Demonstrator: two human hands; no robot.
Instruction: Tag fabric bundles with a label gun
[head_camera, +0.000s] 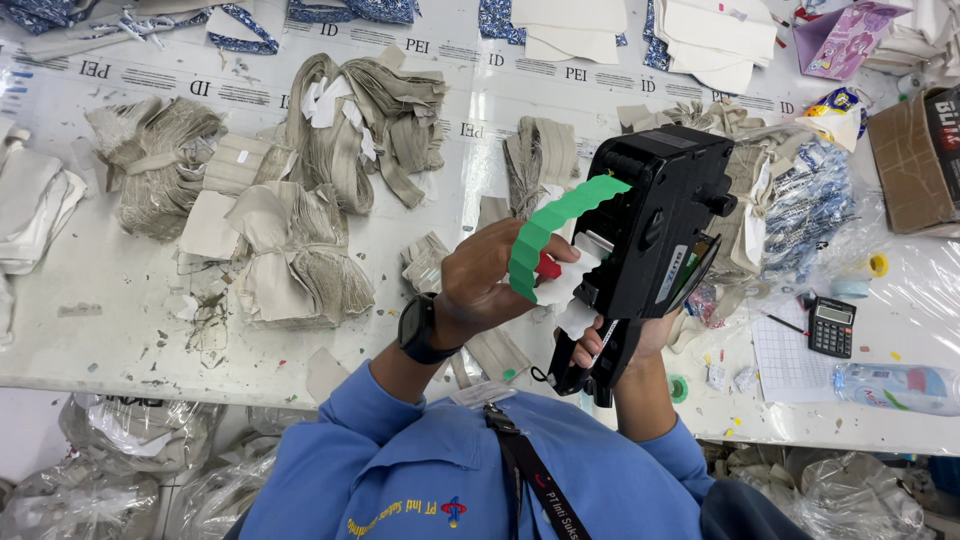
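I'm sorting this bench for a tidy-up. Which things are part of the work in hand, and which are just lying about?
In hand:
- label gun, gripped by right hand
- green label strip, fed by left hand

Lying about:
- fabric bundles
- calculator
- water bottle
- cardboard box
- paper stacks

A black label gun (660, 225) is held upright above the tabletop (120, 300), a green scalloped label strip (555, 225) curling from its top.
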